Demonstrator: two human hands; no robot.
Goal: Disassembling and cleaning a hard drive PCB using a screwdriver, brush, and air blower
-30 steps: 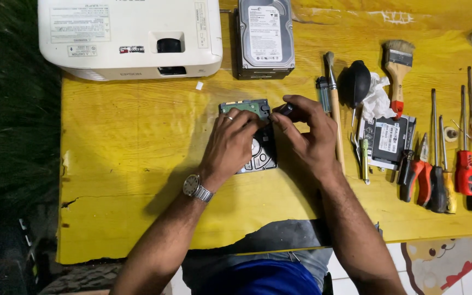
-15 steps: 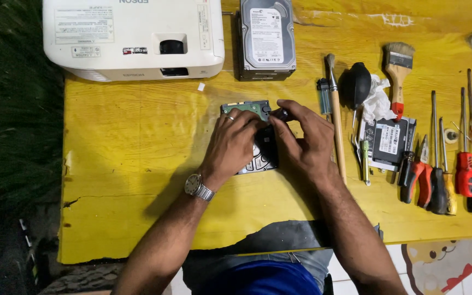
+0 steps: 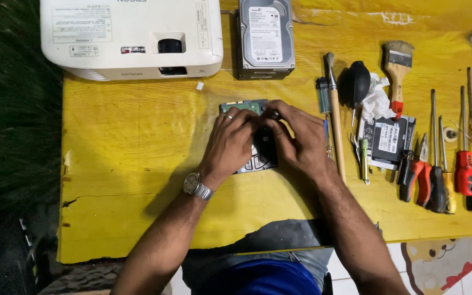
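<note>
Both hands pressed together over an opened hard drive [image 3: 249,134] near the centre of the yellow tabletop [image 3: 132,164]. Left hand [image 3: 229,143] with curled fingers laid on the drive; grip not clear. Right hand [image 3: 300,141] pinched on a small dark part at the drive's 12 o'clock edge. White projector [image 3: 132,35] at 11 o'clock, second hard drive [image 3: 265,37] at 12, screwdrivers [image 3: 454,164] at 3.

Yellow table [image 3: 127,164] (projector [image 3: 132,35], tools [image 3: 443,169])
</note>
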